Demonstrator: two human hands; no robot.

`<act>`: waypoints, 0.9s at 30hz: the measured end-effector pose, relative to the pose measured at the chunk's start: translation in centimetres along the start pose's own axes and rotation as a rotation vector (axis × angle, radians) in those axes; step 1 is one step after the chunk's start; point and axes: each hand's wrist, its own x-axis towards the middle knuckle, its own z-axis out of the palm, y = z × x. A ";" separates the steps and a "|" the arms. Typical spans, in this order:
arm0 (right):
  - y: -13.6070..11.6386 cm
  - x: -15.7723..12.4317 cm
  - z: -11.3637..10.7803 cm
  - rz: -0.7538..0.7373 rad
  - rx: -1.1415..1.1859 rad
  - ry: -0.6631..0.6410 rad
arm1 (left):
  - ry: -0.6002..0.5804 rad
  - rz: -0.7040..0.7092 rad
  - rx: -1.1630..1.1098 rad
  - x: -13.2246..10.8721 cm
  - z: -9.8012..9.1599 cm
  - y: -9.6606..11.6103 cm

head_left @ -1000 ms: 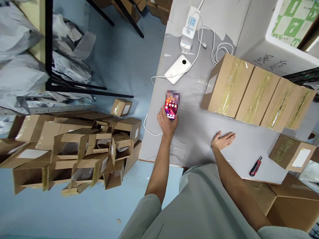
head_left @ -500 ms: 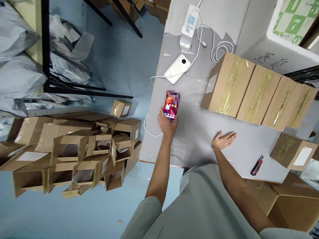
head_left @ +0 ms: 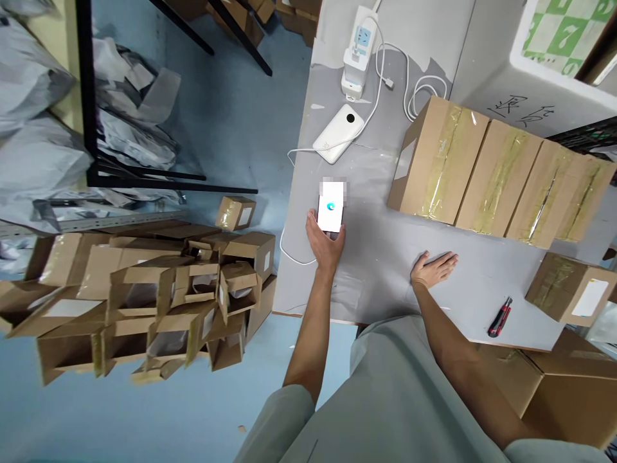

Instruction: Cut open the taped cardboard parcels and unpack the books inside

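Note:
My left hand (head_left: 324,243) is closed round a phone (head_left: 331,207) held over the left part of the grey table (head_left: 385,257); its screen glows white with a small blue mark. My right hand (head_left: 432,268) lies flat and open on the table top, fingers stretched out, holding nothing. A red and black utility knife (head_left: 499,316) lies on the table to the right of that hand. A row of taped cardboard boxes (head_left: 486,170) stands behind my right hand.
A white power bank (head_left: 338,133), a white power strip (head_left: 357,51) and white cables lie at the table's far end. A small labelled box (head_left: 571,294) sits at the right edge. Many open cardboard boxes (head_left: 144,289) are heaped on the blue floor at left, beside black racks.
The phone's screen has turned from a red home screen with icons to plain white with a blue mark. Both hands have stayed in place.

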 end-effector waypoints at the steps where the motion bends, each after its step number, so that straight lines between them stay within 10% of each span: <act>1: -0.1 0.0 -0.1 0.003 0.001 -0.004 | -0.003 -0.007 0.006 -0.1 0.1 0.1; 15: 0.1 0.1 0.1 -0.006 -0.004 0.011 | 0.044 -0.002 -0.025 -0.6 0.2 0.7; 27: 0.0 0.2 -0.1 0.003 -0.012 0.002 | -0.017 0.057 0.018 6.0 -1.2 -5.5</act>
